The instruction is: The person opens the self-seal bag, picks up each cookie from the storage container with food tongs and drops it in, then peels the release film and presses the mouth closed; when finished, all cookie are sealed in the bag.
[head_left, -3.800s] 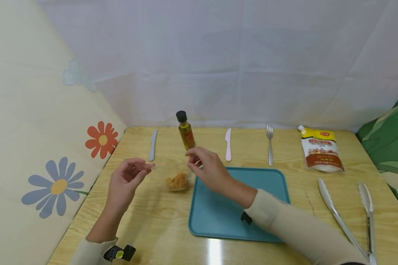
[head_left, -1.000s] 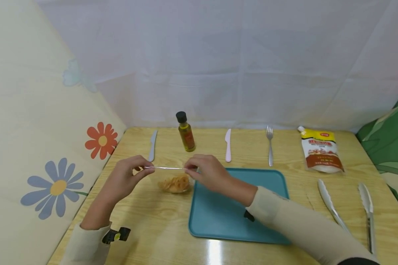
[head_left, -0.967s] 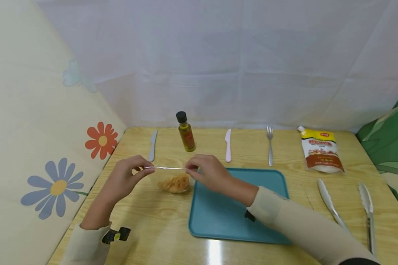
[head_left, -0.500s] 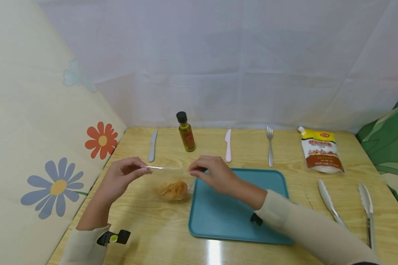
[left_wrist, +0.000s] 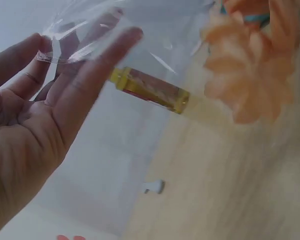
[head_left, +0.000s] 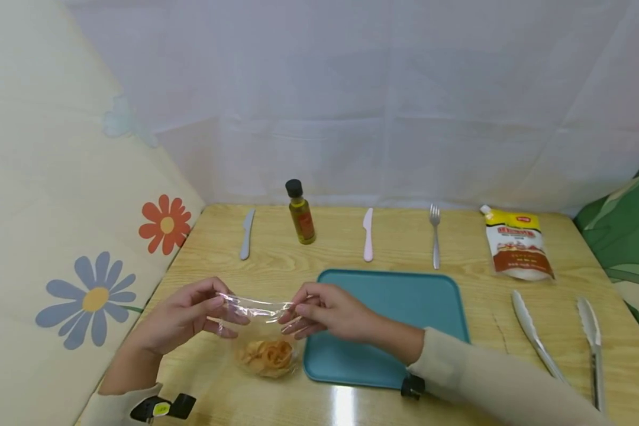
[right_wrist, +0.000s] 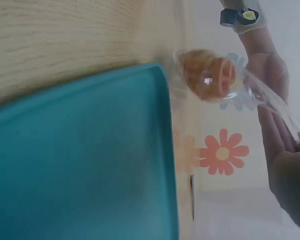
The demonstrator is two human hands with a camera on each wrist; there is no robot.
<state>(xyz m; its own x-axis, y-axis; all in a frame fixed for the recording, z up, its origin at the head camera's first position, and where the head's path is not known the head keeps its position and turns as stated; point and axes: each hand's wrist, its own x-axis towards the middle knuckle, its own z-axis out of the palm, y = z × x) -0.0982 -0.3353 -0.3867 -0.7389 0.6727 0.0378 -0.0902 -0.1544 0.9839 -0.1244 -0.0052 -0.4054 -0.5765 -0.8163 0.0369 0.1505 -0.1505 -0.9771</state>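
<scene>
Both hands hold up a clear plastic bag [head_left: 261,313] by its top edge, in front of the body. Curled orange-brown pieces of food [head_left: 268,357] lie at the bottom of it. My left hand [head_left: 183,316] pinches the left end of the edge between thumb and index finger, the other fingers spread against the film. The right end is pinched by my right hand [head_left: 335,310], its other fingers behind the plastic. In the left wrist view the food [left_wrist: 250,75] looks ruffled and hangs at the upper right, above the wooden table [left_wrist: 225,175].
A teal tray [head_left: 399,296] lies right of the bag, partly under the right forearm. Behind stand an oil bottle [head_left: 302,219], a grey knife [head_left: 247,235], a pink knife [head_left: 368,236] and a fork [head_left: 435,236]. A sauce pouch [head_left: 518,244] and metal tongs [head_left: 535,337] lie at the right.
First the hands were apart with fingers loose; then they pulled the bag's edge straight between them. Now hands and bag have come nearer the body, and the edge sags with more fingers spread against it.
</scene>
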